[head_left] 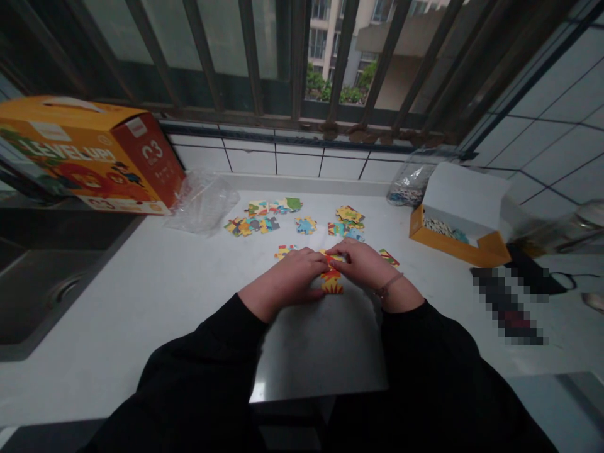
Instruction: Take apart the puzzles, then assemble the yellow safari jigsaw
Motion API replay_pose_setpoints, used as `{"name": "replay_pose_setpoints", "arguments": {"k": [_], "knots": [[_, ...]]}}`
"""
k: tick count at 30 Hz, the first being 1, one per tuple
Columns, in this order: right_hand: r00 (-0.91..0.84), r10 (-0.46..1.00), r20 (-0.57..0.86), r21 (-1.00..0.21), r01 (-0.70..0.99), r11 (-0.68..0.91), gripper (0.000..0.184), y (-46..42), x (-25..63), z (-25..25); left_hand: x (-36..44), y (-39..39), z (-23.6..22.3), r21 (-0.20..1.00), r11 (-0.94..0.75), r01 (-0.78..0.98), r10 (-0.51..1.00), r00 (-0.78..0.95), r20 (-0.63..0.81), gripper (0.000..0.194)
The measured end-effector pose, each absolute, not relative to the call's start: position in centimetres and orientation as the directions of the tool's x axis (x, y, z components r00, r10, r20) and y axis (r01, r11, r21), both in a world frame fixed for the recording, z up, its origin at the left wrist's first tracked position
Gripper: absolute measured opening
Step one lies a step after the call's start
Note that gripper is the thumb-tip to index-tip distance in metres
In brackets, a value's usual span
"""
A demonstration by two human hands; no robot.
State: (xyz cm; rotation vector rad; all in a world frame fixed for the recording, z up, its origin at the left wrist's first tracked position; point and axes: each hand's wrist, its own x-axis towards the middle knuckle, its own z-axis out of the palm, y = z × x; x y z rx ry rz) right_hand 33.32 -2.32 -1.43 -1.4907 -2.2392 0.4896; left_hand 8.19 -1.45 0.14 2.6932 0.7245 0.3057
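Observation:
Yellow and red jigsaw puzzle pieces (332,287) lie on the white counter between my hands, lined up in a short column. My left hand (293,280) grips the column's left side, fingers at its upper part and thumb low by the yellow piece. From the right, my right hand (362,263) holds the upper pieces, its fingers and thumb bent over them. The hands partly hide these pieces, so I cannot tell whether they are fully joined. Beyond my left hand sits another puzzle piece group (285,251). A red and green piece (389,257) lies to the right of my right hand.
Several loose pieces (252,225) and a small pile (350,215) lie farther back. A large orange box (89,157) and clear plastic bag (202,201) stand left, by the sink (51,283). An open small box (460,242) and filled bag (406,182) are right.

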Motion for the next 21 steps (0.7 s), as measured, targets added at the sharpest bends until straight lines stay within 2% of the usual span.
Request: {"name": "replay_pose_setpoints", "arguments": {"k": [8, 11, 13, 15, 18, 21], "knots": [[-0.221, 0.969, 0.107, -0.511, 0.824, 0.244, 0.02, -2.5, 34.0, -0.6, 8.3, -1.7, 0.0, 0.32, -0.82, 0.475, 0.528, 0.843, 0.1, 0.05], [0.042, 0.973, 0.226, -0.477, 0.876, 0.073, 0.026, -2.4, 35.6, 0.3, 8.4, -1.5, -0.4, 0.294, -0.83, 0.474, 0.521, 0.847, 0.104, 0.046], [0.274, 0.905, 0.324, -0.442, 0.89, -0.111, 0.03, -2.4, 37.4, 1.0, 8.6, -1.4, -0.5, 0.288, -0.831, 0.476, 0.523, 0.845, 0.113, 0.042], [0.426, 0.839, 0.34, -0.4, 0.872, -0.281, 0.033, -2.6, 39.2, 1.6, 8.8, -1.5, -0.6, 0.288, -0.83, 0.478, 0.527, 0.841, 0.123, 0.037], [0.523, 0.834, 0.177, -0.278, 0.839, -0.467, 0.035, -3.1, 40.9, 2.1, 8.9, -1.6, -0.6, 0.312, -0.826, 0.469, 0.527, 0.84, 0.13, 0.035], [0.465, 0.882, -0.076, -0.169, 0.866, -0.471, 0.047, -3.7, 41.3, 1.9, 8.9, -1.6, -0.7, 0.348, -0.814, 0.465, 0.532, 0.838, 0.124, 0.044]]}}
